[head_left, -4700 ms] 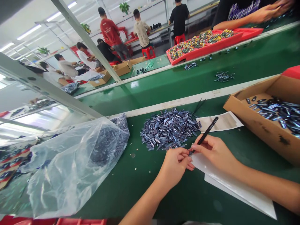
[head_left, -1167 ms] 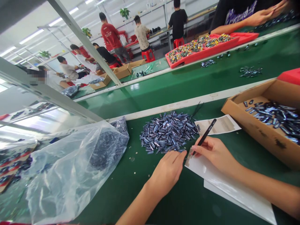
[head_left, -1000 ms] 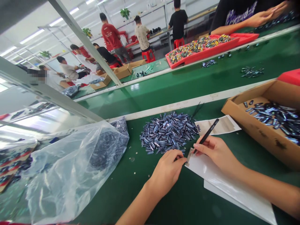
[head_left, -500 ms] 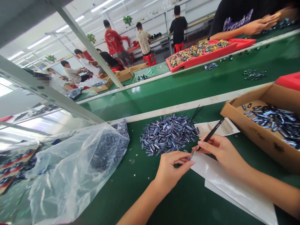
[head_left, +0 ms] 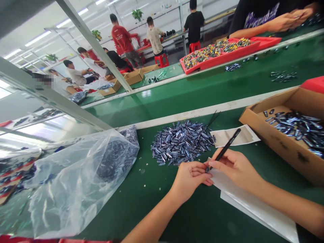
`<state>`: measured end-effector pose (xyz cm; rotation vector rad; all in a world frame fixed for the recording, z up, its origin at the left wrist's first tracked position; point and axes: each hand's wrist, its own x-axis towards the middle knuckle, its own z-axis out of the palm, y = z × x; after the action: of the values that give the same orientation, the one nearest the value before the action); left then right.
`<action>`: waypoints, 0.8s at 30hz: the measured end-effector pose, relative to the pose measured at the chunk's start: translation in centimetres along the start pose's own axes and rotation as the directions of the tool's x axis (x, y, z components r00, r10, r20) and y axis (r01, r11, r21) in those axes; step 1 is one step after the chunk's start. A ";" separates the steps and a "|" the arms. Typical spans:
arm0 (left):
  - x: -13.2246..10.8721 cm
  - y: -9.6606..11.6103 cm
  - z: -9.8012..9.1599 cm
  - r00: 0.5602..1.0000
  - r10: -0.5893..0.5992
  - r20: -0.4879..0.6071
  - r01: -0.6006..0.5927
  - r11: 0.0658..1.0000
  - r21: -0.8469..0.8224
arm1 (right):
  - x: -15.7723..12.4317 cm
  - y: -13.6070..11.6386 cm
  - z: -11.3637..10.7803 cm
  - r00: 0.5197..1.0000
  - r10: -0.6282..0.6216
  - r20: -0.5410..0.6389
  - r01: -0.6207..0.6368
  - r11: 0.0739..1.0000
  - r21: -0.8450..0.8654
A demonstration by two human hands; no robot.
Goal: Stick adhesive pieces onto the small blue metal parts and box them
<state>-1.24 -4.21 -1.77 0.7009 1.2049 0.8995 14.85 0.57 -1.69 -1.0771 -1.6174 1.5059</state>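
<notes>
My left hand [head_left: 188,180] is closed in a pinch around a small dark blue plastic piece [head_left: 208,169], mostly covered by the fingertips. Black tweezers [head_left: 228,143] are gripped like a pen in my right hand [head_left: 236,165], their tip down at the piece. Both hands' fingertips are close together there. Just behind them lies a heap of similar shiny dark blue pieces [head_left: 181,143]. Under and beside my right hand are white sheets [head_left: 253,206], and beyond it a paper strip [head_left: 234,136] lies on the green table.
A clear plastic bag [head_left: 76,189] with more dark pieces lies at left. The cardboard box [head_left: 275,141] at right holds similar pieces. Across the green conveyor [head_left: 164,101] a red tray [head_left: 202,67] of colourful parts stands near a co-worker's hands [head_left: 291,21].
My right hand has shifted slightly left, bringing the tweezers' tip onto the piece in my left fingers. My left fingers have curled in more. The camera view has tilted slightly.
</notes>
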 end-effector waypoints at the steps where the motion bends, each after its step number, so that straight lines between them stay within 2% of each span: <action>1: 0.0 0.0 0.0 1.000 -0.004 0.001 0.004 1.000 -0.010 | -0.1 0.0 0.1 1.000 -0.005 0.001 0.005 1.000 -0.006; 24: -0.3 -0.1 0.1 0.999 -0.037 0.013 0.037 0.998 -0.056 | -0.6 0.6 0.5 0.993 -0.113 0.025 0.116 0.974 -0.195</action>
<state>-1.16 -4.47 -1.68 0.6365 1.1740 0.8937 14.74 -0.18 -2.30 -1.0600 -1.8360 1.3025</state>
